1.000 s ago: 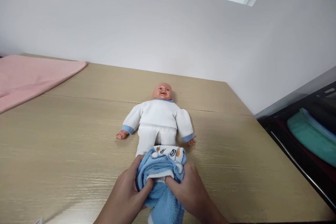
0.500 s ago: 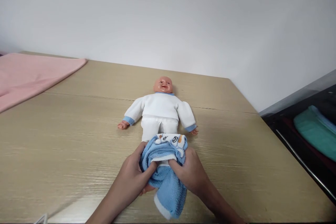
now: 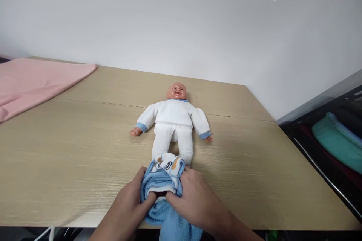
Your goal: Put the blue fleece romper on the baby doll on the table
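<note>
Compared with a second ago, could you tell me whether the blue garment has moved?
Yes: the blue garment has slid down the legs of the doll toward its feet, nearer the front edge of the table.

My small plastic baby doll (image 3: 174,115) wears a fuzzy white suit with blue cuffs. It lies flat on its back in the middle of the light wooden table (image 3: 70,139). Its head points to the table's far edge, its arms stick out, and its legs are straight.

The soft fluffy blue cloth piece (image 3: 162,175) has a white band and a cartoon face. It is bunched up at the table's near edge, touching the doll's legs. My left hand (image 3: 127,203) and right hand (image 3: 195,199) pinch it, one on each side. Its loose end hangs over that edge.
</note>
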`<state>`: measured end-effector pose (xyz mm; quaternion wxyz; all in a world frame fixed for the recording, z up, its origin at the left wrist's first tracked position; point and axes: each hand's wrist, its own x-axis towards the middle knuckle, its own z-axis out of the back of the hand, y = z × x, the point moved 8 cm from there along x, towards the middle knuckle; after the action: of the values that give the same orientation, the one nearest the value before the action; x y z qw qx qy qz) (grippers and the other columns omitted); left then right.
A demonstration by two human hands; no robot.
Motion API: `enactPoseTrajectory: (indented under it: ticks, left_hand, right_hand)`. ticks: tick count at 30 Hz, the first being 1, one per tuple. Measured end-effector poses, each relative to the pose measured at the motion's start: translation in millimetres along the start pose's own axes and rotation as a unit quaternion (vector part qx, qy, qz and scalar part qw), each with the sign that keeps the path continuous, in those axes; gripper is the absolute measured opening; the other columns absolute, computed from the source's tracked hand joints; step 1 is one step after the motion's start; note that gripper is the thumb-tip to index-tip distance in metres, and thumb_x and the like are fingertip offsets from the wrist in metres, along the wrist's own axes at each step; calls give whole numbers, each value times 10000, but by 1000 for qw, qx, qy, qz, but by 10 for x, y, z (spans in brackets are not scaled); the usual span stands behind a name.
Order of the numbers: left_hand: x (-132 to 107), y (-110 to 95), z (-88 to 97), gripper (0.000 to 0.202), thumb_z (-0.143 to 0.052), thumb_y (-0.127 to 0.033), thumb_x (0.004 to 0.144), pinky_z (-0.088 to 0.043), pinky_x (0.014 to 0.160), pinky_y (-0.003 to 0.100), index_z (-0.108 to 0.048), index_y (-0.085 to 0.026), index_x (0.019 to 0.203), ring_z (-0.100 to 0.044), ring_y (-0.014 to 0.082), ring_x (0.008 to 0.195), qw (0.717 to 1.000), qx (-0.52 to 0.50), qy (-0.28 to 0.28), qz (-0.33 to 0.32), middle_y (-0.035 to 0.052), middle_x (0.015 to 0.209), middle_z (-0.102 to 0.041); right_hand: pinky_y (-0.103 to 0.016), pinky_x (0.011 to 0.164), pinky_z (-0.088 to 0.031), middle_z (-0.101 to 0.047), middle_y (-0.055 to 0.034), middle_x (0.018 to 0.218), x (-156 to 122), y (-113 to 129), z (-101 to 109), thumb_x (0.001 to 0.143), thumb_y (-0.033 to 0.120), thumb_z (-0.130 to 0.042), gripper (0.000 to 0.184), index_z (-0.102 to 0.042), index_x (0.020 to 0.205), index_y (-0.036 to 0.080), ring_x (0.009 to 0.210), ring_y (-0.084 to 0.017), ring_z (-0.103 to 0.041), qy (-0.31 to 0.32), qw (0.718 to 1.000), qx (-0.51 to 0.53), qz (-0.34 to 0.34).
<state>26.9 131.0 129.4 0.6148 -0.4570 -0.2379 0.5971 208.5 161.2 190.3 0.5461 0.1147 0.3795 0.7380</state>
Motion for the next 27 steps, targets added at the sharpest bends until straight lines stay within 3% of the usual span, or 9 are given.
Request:
enactPoseTrajectory:
  ticks: [5, 9, 17, 22, 27]
  left_hand:
    - [39, 3, 22, 365, -567, -503, 1024, -596, 939, 391, -593, -265, 1300, -773, 360, 1172, 1000, 3, 4, -5, 106, 1291, -800]
    - [16, 11, -1, 479, -605, -507, 1015, -581, 1020, 406, -539, -275, 1429, -760, 362, 1224, 1000, -4, 26, -10, 120, 1369, -783]
    - [7, 62, -36, 386, -591, -404, 1010, -582, 900, 429, -533, -233, 1352, -779, 371, 1061, 999, 36, 26, -17, 116, 1172, -800]
    - [16, 25, -41, 394, -602, -360, 1020, -570, 1017, 458, -561, -244, 1394, -755, 369, 1224, 998, 41, 28, -37, 141, 1364, -772]
    - [1, 40, -46, 478, -660, -303, 980, -555, 1133, 421, -608, -257, 1453, -672, 357, 1423, 998, -25, 4, -56, 124, 1547, -705]
  right_hand:
    - [-435, 1029, -582, -844, -146, 1145, 42, 15, -80, 943, 346, -674, 251, -815, 1078, 187, 1104, -360, -792, -1, 998, -55, 2]
    - [-455, 1110, -566, -825, -122, 1314, 25, 106, -64, 938, 292, -665, 324, -810, 1220, 224, 1223, -358, -774, 0, 999, -31, 26]
    - [-481, 1151, -561, -786, -161, 1390, -22, 64, -122, 952, 276, -663, 400, -794, 1322, 197, 1274, -378, -751, 18, 996, -82, 12]
    - [-428, 1114, -576, -786, -150, 1382, -36, 37, -106, 921, 254, -705, 391, -771, 1304, 207, 1236, -339, -759, 1, 996, -88, -11]
    - [-465, 1112, -581, -805, -148, 1344, -74, -17, -98, 906, 249, -703, 399, -757, 1300, 211, 1238, -359, -775, 4, 997, -63, -36]
